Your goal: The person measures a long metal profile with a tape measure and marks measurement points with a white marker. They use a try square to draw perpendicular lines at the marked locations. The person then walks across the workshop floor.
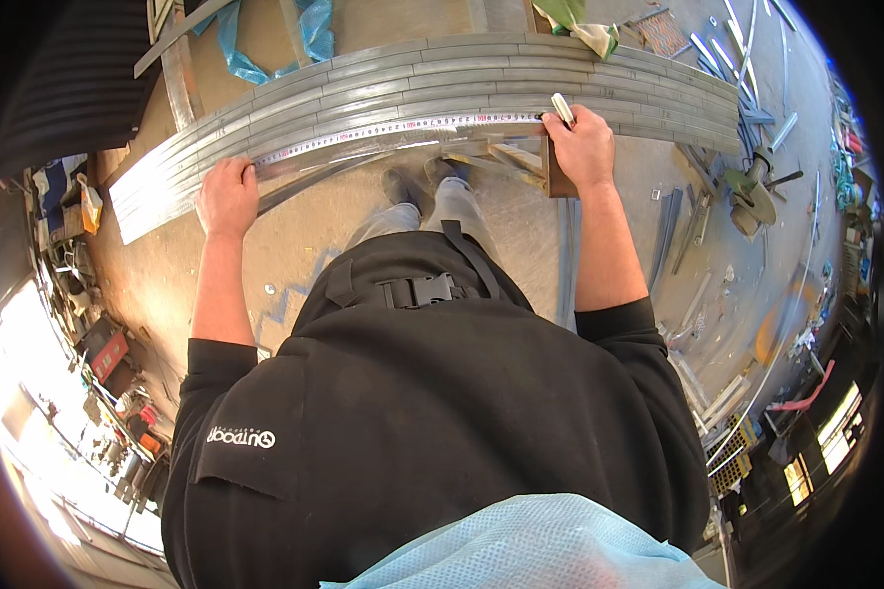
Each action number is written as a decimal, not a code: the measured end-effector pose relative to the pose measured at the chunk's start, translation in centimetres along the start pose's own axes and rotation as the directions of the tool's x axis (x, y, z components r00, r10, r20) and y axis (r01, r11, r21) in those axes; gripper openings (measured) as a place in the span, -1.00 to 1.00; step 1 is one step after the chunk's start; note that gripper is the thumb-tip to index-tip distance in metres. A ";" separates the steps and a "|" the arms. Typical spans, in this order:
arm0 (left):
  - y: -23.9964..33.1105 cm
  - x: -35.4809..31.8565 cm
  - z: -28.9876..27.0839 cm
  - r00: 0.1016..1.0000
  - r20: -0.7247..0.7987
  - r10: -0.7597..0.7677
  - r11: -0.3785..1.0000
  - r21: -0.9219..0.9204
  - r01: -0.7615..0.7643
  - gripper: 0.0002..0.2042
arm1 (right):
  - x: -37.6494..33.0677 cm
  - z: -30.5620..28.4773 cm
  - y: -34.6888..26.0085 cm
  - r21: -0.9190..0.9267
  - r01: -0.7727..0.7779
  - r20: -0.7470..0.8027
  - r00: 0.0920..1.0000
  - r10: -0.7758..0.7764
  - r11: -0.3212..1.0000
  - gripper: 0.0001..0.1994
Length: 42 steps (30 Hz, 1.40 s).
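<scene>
Here a tape measure (403,126) lies stretched along the near edge of a stack of long grey metal strips (442,79), which run across the upper part of the view from about 9 o'clock to 2 o'clock. The left hand (228,196) is clenched down on the tape's end at the 10 o'clock side, pinning it to the metal. The right hand (583,147), at about 1 o'clock, grasps a white marker (562,108) with its tip at the tape, and a brown try square (556,172) sits under the same hand, its blade hanging below the strip edge.

To mark well, I judge that the tape wants to stay flat and taut, parallel to the strip edge, with the left hand not creeping; the marker tip should meet the metal right at the graduation, and the square pressed tight against the edge so the line comes out true.

The strips seem to rest on a low support rather than a bench; what carries them is hidden. Below is a dusty concrete floor (265,265) with the person's 2 shoes (424,177) near centre. Blue plastic sheeting (265,39) lies at 11 o'clock, loose metal offcuts (746,88) scatter toward 2 o'clock, and cluttered tools and boxes (108,353) line the 8 o'clock side.
</scene>
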<state>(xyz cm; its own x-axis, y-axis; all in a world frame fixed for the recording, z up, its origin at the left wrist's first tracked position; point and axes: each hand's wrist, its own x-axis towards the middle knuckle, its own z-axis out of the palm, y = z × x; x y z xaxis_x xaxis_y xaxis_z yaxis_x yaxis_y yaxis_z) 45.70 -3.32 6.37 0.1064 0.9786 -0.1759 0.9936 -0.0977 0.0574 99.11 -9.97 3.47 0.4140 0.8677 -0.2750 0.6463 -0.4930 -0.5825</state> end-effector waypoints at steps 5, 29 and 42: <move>-0.6 -0.3 0.6 0.999 -0.036 0.011 0.998 -0.064 -0.013 -0.82 | 0.3 0.0 0.1 -0.059 0.051 -0.009 0.999 -0.051 0.997 -0.66; -0.6 -0.9 1.0 0.986 -0.156 0.056 0.988 -0.135 -0.077 -0.87 | 0.3 -0.6 -0.1 -0.027 0.013 0.083 0.996 -0.011 1.000 -0.66; -0.8 -1.2 1.4 0.982 -0.184 0.045 0.982 -0.171 -0.077 -0.89 | 0.4 -0.2 0.3 -0.031 0.084 0.015 0.996 -0.084 0.996 -0.69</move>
<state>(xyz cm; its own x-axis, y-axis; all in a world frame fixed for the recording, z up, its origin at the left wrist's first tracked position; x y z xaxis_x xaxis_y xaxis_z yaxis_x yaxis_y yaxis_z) 44.81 -4.62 5.14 0.1422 0.9898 0.0106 0.9611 -0.1406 0.2377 99.55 -9.81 3.35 0.3486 0.9069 -0.2367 0.6982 -0.4198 -0.5799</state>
